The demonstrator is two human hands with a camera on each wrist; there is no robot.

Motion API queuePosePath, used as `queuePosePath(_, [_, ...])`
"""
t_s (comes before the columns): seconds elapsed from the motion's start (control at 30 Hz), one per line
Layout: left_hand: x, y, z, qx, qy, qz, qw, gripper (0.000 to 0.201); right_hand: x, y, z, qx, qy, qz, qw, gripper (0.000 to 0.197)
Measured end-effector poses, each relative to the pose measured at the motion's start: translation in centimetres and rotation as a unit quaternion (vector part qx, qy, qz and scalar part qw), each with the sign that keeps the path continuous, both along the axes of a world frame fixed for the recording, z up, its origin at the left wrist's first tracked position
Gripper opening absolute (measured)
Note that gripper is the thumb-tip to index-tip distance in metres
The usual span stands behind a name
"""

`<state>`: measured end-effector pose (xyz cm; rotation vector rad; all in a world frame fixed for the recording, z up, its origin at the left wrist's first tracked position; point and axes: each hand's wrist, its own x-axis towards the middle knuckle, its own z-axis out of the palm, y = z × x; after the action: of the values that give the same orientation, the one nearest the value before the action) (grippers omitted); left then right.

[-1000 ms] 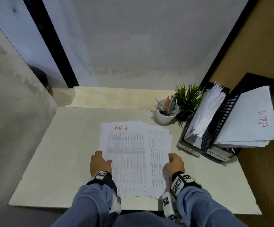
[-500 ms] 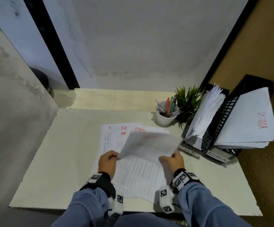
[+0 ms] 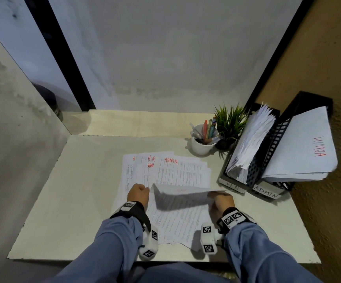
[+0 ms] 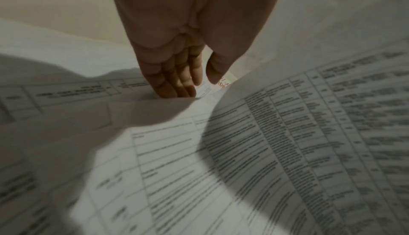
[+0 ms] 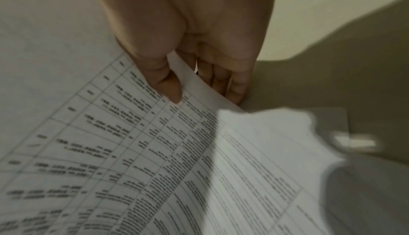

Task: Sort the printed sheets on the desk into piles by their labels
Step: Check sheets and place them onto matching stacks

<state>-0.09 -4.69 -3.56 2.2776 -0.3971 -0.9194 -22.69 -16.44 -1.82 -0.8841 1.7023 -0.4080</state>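
Right wrist: right hand (image 5: 177, 46) pinches thin, curling printed sheet (image 5: 132, 151).

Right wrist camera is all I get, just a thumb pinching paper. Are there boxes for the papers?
Observer: Yes. Two black trays stand on the right side of the desk, taped HR and ADMIN.
Operator: What's the other hand doing?
Observer: The left hand rests its fingertips on the pile beside your lifted sheet.
Operator: What's written on that pile?
Observer: Red HR and ADMIN across the page tops.
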Motion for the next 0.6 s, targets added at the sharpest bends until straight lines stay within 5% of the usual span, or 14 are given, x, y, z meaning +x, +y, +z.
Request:
queuePosePath(0.07, [-0.2, -0.1, -0.4, 0.006, 0.047, 0.011, 0.999, 0.011, 0.0, 0.0, -0.1, 0.018, -0.033, -0.004, 0.999, 0.025])
queuePosePath(0.13, [-0.2, -0.2, -1.2, -0.003, 0.098, 0.005, 0.995, 0.033, 0.0, 0.1, -0.2, 0.031, -0.073, -0.023, 0.997, 0.018])
queuePosePath(0.33, [0.1, 0.0, -1.3, -0.045, 0.068, -0.028, 0.996, 0.022, -0.5, -0.9, -0.4, 0.027, -0.032, 0.000, 0.999, 0.012])
queuePosePath(0.4, [0.2, 0.2, -1.3, -0.059, 0.072, -0.019, 0.995, 0.032, -0.4, -0.9, -0.1, 0.025, -0.026, 0.012, 0.999, 0.012])
queuePosePath(0.53, [0.3, 0.6, -1.2, -0.132, 0.109, 0.029, 0.985, 0.014, -0.5, -0.4, 0.1, 0.017, -0.063, -0.010, 0.998, 0.014])
queuePosePath(0.6, [0.4, 0.9, -0.8, -0.173, 0.129, 0.048, 0.975, 0.024, -1.0, -0.3, 0.2, -0.004, -0.055, -0.027, 0.998, 0.014])
